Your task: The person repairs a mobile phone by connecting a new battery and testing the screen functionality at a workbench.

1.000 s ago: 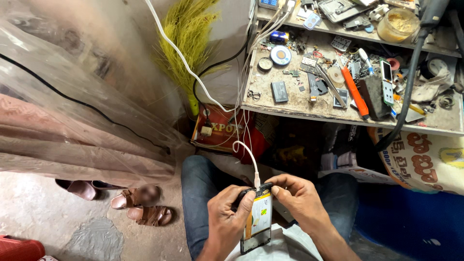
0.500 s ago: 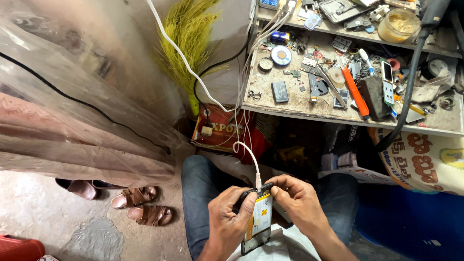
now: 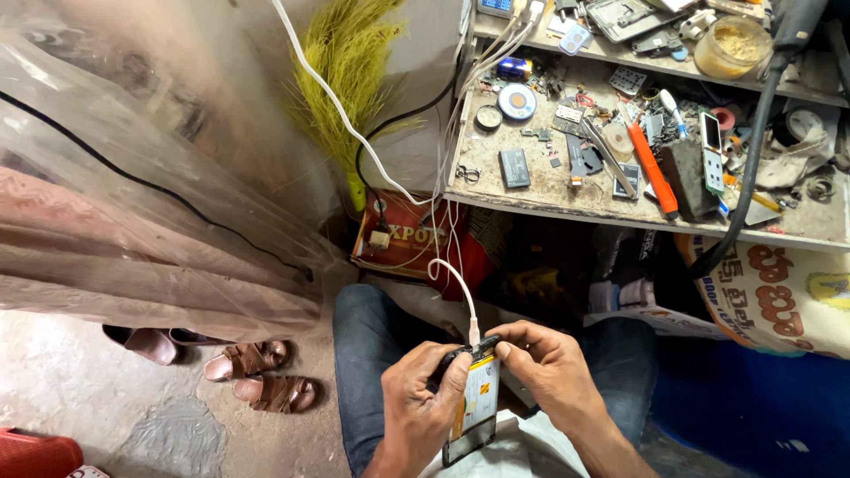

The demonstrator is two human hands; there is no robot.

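clear crinkled plastic sheeting (image 3: 133, 177) hangs at the left over a dusty concrete floor (image 3: 80, 389), and a grimy wooden workbench shelf (image 3: 549, 190) at the upper right carries small tools and phone parts. below them a pair of brown leather sandals (image 3: 266, 376) lies beside the person's blue-jeaned knee. over the lap, the left hand (image 3: 421, 412) has its fingers clamped round the side of an opened black phone with a yellow-and-white battery showing (image 3: 474, 412). the right hand (image 3: 549, 367) pinches its top edge, fingertips together near a thin white charging cable (image 3: 452, 283) plugged in there. the phone looks light, stiff and fragile with its inside exposed; it is likely best held by the rim, away from the battery and connector.
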